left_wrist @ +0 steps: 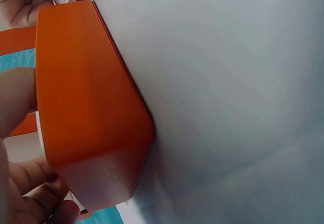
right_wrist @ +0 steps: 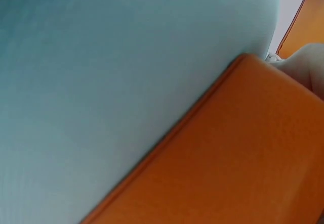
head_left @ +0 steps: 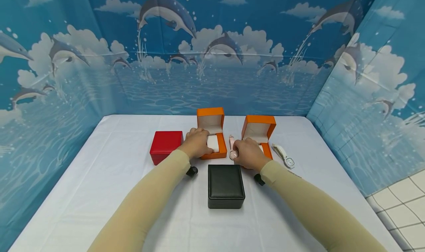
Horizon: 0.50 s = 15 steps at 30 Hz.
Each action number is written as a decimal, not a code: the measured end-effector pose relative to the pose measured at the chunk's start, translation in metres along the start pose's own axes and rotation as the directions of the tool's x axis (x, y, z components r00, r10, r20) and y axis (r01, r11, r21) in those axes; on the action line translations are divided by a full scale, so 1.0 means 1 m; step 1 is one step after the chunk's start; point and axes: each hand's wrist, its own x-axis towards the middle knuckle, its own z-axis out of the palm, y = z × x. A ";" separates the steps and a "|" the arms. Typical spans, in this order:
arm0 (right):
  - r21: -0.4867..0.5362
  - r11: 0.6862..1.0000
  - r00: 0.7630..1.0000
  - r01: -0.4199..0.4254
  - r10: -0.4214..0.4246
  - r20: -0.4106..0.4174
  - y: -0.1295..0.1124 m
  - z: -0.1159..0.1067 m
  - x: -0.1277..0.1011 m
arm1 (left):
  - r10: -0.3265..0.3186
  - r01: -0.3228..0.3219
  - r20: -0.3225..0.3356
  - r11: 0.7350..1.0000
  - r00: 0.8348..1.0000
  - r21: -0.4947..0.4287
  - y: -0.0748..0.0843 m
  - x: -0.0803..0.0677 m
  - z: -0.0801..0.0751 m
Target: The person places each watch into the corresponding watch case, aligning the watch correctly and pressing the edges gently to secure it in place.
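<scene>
On the white table (head_left: 99, 193), the left hand (head_left: 196, 142) grips one open orange box (head_left: 212, 134); the right hand (head_left: 249, 154) seemingly curls round the other orange box (head_left: 260, 131), beside a pink watch (head_left: 233, 151)

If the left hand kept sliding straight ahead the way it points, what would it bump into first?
The left hand already rests on the left orange box, over its white cushion. Going straight on, it would probably meet that box's raised lid first, though depth is hard to judge.

- Left hand (head_left: 198, 142) stretched forward from tan-sleeved arm, fingers curled over, gripping, knuckles up.
- Right hand (head_left: 249, 154) likewise extended beside it, fingers curled downward, palm facing down.
</scene>
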 end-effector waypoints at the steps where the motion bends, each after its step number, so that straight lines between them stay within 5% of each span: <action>1: -0.002 1.000 1.000 0.005 -0.005 -0.001 0.000 0.000 0.000 | 0.002 -0.002 -0.003 1.000 1.000 -0.005 0.000 0.000 0.000; 15: 0.013 0.999 0.999 0.047 -0.047 -0.007 0.000 0.002 0.000 | 0.001 -0.006 -0.036 0.990 0.999 -0.139 -0.003 0.001 0.004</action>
